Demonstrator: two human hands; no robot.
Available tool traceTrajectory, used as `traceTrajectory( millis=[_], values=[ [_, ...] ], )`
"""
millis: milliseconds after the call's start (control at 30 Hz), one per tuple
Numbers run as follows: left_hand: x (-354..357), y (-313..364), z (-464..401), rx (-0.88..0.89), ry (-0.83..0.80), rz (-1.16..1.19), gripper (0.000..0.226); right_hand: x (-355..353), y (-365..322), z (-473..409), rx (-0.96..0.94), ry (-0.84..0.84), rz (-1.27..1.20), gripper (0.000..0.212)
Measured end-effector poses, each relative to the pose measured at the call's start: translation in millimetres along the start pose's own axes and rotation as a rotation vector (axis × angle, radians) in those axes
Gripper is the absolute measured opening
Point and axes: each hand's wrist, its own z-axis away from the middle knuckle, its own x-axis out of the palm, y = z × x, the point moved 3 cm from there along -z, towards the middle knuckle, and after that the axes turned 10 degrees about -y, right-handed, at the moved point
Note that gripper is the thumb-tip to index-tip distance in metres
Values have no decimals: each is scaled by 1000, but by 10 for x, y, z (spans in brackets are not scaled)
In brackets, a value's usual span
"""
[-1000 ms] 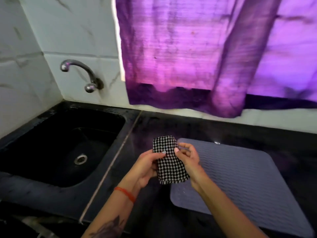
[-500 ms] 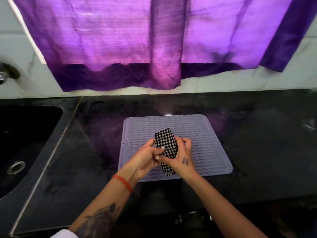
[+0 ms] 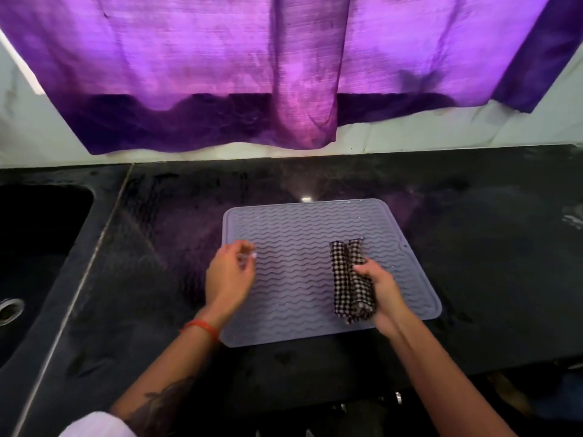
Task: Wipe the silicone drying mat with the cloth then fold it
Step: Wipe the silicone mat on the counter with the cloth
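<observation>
A grey silicone drying mat (image 3: 293, 234) with wavy ridges lies flat on the black counter, straight ahead. A folded black-and-white checked cloth (image 3: 348, 279) rests on the mat's right part, and my right hand (image 3: 383, 294) grips its near end. My left hand (image 3: 228, 275) hovers over the mat's left edge, fingers loosely curled and apart, holding nothing. A red band circles my left wrist.
A black sink (image 3: 38, 247) is sunk into the counter (image 3: 489, 263) at the left, its drain (image 3: 9, 309) at the frame edge. A purple curtain (image 3: 252, 74) hangs over the white wall behind. The counter's front edge runs just below my forearms.
The view swung right from the sink to the mat. My left hand let go of the cloth and moved left; my right hand carried the cloth to the mat's right part.
</observation>
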Motion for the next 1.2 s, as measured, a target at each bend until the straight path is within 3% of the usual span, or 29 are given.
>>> traceTrajectory(
  millis=[67, 133, 200, 300, 367, 433, 500, 600, 733, 867, 967, 1067, 1133, 1200],
  values=[
    [-102, -254, -85, 67, 28, -225, 23, -34, -62, -12, 39, -74, -132, 30],
    [-132, -481, -179, 73, 17, -403, 31, -36, -146, -14, 7, -122, -97, 28],
    [-112, -660, -253, 66, -14, -516, 40, -191, -164, -119, -15, -5, 82, 42],
    [-67, -771, -337, 79, -46, -605, 51, -454, -265, -271, -42, 225, 339, 38],
    [-36, -798, -365, 91, -49, -628, 52, -601, -386, -381, -81, 336, 465, 59],
    [-16, -800, -363, 108, -25, -656, 54, -660, -586, -453, -127, 486, 772, 68],
    [-18, -787, -332, 114, 11, -669, 54, -664, -790, -527, -182, 617, 1076, 54],
    [-28, -776, -327, 118, 38, -671, 54, -677, -935, -696, -274, 663, 1383, 44],
    [-13, -783, -338, 117, 51, -679, 54, -637, -755, -895, -186, 756, 1787, 36],
    [5, -815, -366, 98, 72, -681, 54, -477, -677, -954, -196, 737, 1872, 33],
    [12, -833, -381, 90, 79, -681, 54, -486, -722, -935, -220, 596, 1905, 35],
    [18, -845, -391, 79, 82, -675, 55, -605, -998, -938, -241, 443, 1632, 39],
    [20, -854, -396, 73, 79, -666, 56, -712, -1142, -956, -270, 496, 1491, 41],
    [19, -852, -399, 70, 76, -658, 57, -735, -1106, -997, -211, 565, 1593, 46]
  ],
)
